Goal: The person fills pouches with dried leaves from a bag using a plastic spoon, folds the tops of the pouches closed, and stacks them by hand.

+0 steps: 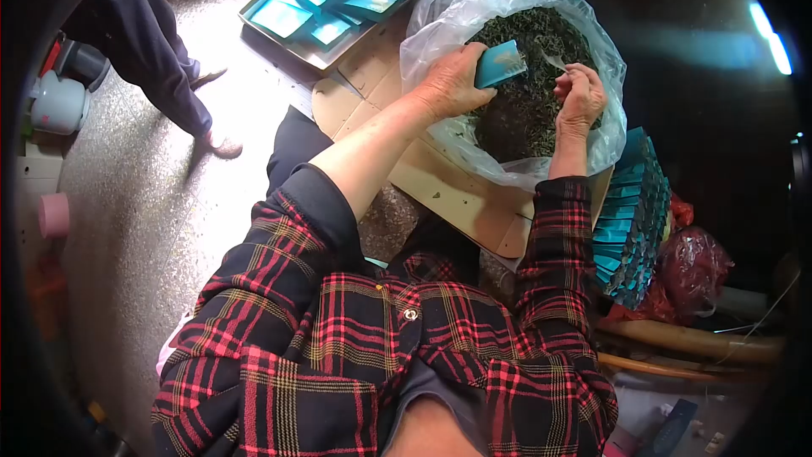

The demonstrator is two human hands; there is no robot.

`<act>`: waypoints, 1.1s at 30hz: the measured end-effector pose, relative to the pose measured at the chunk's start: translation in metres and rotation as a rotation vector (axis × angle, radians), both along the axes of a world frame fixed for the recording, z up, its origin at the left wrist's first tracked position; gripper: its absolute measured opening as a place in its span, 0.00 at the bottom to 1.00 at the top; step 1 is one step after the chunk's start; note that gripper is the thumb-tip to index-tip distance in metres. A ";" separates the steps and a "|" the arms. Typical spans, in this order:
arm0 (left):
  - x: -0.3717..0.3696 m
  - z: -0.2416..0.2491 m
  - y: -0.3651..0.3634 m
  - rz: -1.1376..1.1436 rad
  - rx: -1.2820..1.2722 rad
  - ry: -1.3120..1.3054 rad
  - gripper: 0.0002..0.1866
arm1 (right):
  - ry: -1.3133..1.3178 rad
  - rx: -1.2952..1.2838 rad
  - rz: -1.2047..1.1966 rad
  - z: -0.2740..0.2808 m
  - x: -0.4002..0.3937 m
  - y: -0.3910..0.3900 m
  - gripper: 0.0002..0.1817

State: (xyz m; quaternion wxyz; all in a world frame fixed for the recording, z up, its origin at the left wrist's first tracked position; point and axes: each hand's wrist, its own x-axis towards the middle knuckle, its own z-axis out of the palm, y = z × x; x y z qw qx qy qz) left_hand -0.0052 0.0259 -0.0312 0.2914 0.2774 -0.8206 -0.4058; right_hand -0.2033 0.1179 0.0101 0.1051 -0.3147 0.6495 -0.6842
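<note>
My left hand [457, 80] is closed around a small teal packet [501, 64], tilted with its end toward the middle of the bag. In my right hand [581, 95], pinched between the fingers, is a small spoon [555, 60] whose pale bowl points toward the packet. Both hands are over a large clear plastic bag [613, 59] with its mouth spread wide. Dark green dried leaves [507, 123], which look like tea, fill its inside. Spoon and packet are a short gap apart. I cannot make out what is inside the packet.
Under the bag lies cardboard [461, 195]. A shallow box [317, 59] of teal packets stands at the back left, and stacked teal packets [630, 220] at the right beside a red plastic bag [694, 267]. Another person's dark-trousered legs [144, 42] are at the left.
</note>
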 end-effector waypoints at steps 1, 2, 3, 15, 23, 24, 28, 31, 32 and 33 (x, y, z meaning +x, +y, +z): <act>0.000 0.000 0.000 -0.001 0.000 0.001 0.35 | 0.000 -0.019 0.026 0.003 0.000 0.003 0.08; 0.000 0.000 0.000 -0.003 0.002 -0.002 0.35 | 0.001 -0.019 0.026 0.006 0.001 0.007 0.08; 0.000 0.001 0.000 -0.004 0.004 -0.006 0.35 | -0.006 -0.025 0.062 0.011 0.004 0.010 0.08; 0.001 0.003 -0.001 0.000 0.055 -0.030 0.35 | 0.726 0.215 0.373 0.055 0.056 0.011 0.06; 0.001 0.003 0.000 0.002 0.047 -0.007 0.35 | 1.049 0.190 0.325 0.069 0.068 0.012 0.03; 0.001 0.004 0.000 0.001 0.045 -0.010 0.35 | 1.118 0.196 0.347 0.067 0.070 0.011 0.03; 0.002 0.007 0.001 0.011 0.055 -0.005 0.34 | 1.182 0.122 0.248 0.065 0.070 0.013 0.03; 0.002 0.004 0.001 0.005 0.053 0.000 0.34 | 1.057 0.144 0.093 0.057 0.066 0.020 0.03; 0.001 0.004 0.000 0.001 0.053 0.003 0.34 | 0.933 0.204 0.003 0.050 0.063 0.025 0.03; 0.002 0.004 0.001 0.002 0.053 0.005 0.34 | 0.806 0.262 -0.085 0.041 0.061 0.029 0.03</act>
